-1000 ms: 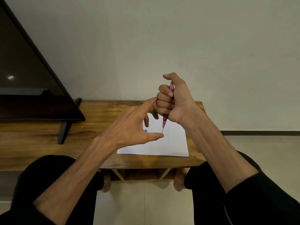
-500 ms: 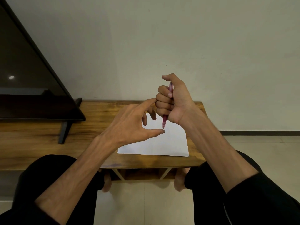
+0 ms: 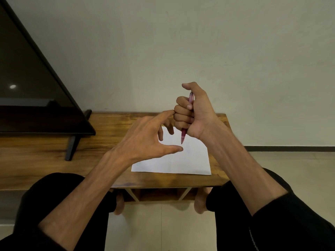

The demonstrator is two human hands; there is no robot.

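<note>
My right hand (image 3: 198,113) grips a pink pen (image 3: 183,135) in a fist, thumb raised, with the pen upright and its tip pointing down above a white sheet of paper (image 3: 181,163). My left hand (image 3: 143,138) hovers just left of it and holds nothing. Its index finger reaches to the knuckles of my right hand, and its thumb stretches out just below the pen tip. The paper lies flat on the wooden table (image 3: 45,153); my left hand covers its upper left part.
A large dark TV screen (image 3: 27,87) stands on the table's left side on a black foot (image 3: 71,147). A plain wall rises behind. My knees in black trousers and bare feet sit at the table's near edge, over a tiled floor.
The thin point sticking out of the pen's tip a second ago has drawn back in. My left thumb closed in under the tip, hiding a small blue speck on the paper.
</note>
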